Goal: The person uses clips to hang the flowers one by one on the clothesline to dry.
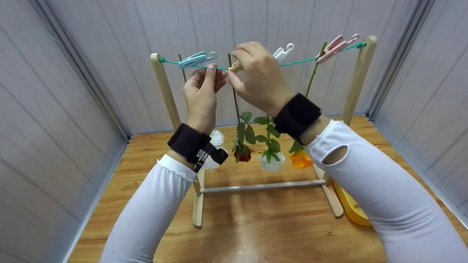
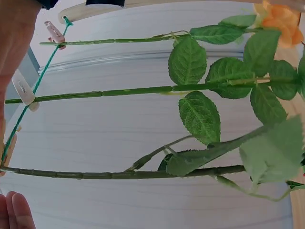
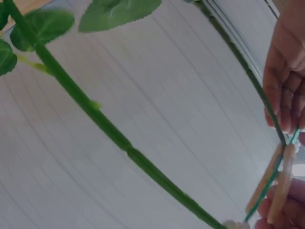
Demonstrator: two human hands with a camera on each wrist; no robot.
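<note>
Head view: up at the green cord (image 1: 299, 61), the right hand (image 1: 256, 78) pinches a tan clothespin (image 1: 235, 67) astride it; the left hand (image 1: 203, 89) pinches the cord just left. The rose stem (image 1: 234, 91) hangs straight down beneath the grip, between both hands.

Rack (image 1: 166, 91) on tabletop (image 1: 256, 226); line (image 1: 299, 61) strung between posts; four flowers hang beneath; hands at line, left of centre.

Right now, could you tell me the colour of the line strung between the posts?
Green line, clearest in the head view.
</note>
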